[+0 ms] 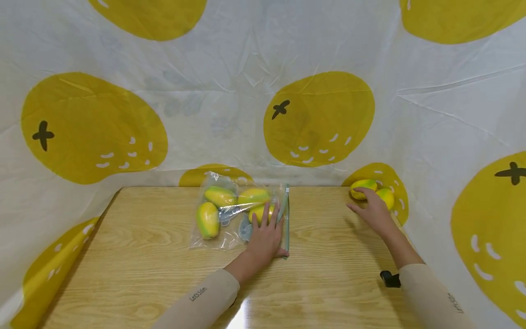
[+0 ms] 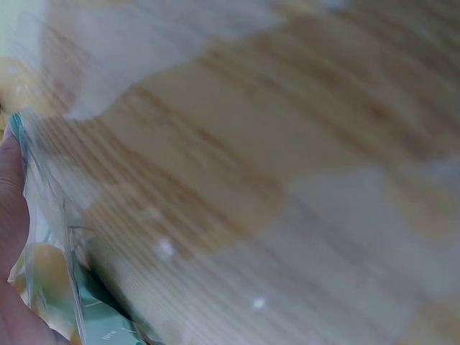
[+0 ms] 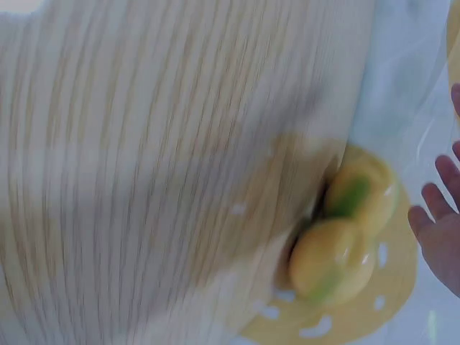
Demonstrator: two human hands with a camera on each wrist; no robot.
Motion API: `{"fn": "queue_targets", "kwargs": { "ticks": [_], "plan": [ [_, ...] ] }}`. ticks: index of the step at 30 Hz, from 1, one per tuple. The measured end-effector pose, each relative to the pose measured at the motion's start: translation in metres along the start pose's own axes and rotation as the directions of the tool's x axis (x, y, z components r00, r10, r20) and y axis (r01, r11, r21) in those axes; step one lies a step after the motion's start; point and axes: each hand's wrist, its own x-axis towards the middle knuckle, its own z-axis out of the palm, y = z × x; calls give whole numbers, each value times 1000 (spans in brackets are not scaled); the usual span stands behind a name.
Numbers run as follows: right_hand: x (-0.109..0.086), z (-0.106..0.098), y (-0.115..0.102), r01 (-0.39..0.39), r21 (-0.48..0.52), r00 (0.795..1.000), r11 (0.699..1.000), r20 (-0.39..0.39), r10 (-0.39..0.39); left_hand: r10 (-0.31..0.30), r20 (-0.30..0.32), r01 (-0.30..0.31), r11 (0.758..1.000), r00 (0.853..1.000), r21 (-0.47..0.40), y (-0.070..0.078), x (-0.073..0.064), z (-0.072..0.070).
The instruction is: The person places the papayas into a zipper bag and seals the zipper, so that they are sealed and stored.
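Note:
A clear zip bag (image 1: 228,240) lies on the table with several yellow-green mangoes (image 1: 207,220) inside it. My left hand (image 1: 263,240) rests on the bag's right part with its fingers spread, beside the green-edged zip. In the left wrist view, that hand (image 2: 13,215) shows only in part against the bag's plastic (image 2: 49,277). Two more mangoes, one in front (image 1: 385,199) and one behind (image 1: 363,186), sit together at the table's far right corner. Close to them is my right hand (image 1: 375,212), thumb and fingers apart. The right wrist view shows a gap between hand (image 3: 442,241) and mangoes (image 3: 332,262).
The wooden table (image 1: 135,269) meets a white cloth (image 1: 230,114) printed with big yellow fruit at the back and sides. A small black object (image 1: 390,278) is beside my right sleeve. Grey-blue patches (image 1: 245,228) show at the bag.

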Motion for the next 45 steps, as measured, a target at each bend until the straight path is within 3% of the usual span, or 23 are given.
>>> {"fn": "queue_targets", "kwargs": {
  "ticks": [9, 12, 20, 26, 38, 45],
  "plan": [
    [4, -19, 40, -62, -34, 984, 998, -167, 55, 0, -5, 0, 1000, 1000, 2, 1, -2, -2],
    [5, -20, 51, -84, -53, 980, 995, -187, 72, 1, -5, -1, 1000, 1000, -5, 1, -3, -3],
    [4, -18, 69, -182, -97, 981, 979, -91, 173, 9, 28, -9, 1000, 1000, -2, 2, -4, -1],
    [1, -13, 80, -199, -98, 978, 975, -89, 190, 14, 24, -14, 1000, 1000, 1, 4, -4, 0],
    [-7, -4, 73, -283, -4, 950, 959, -142, 280, 3, -2, -3, 1000, 1000, -19, 3, -2, -2],
    [-15, -3, 69, -379, 5, 923, 925, -74, 378, -5, 13, 5, 1000, 1000, -24, 1, -1, -2]
  ]
}}
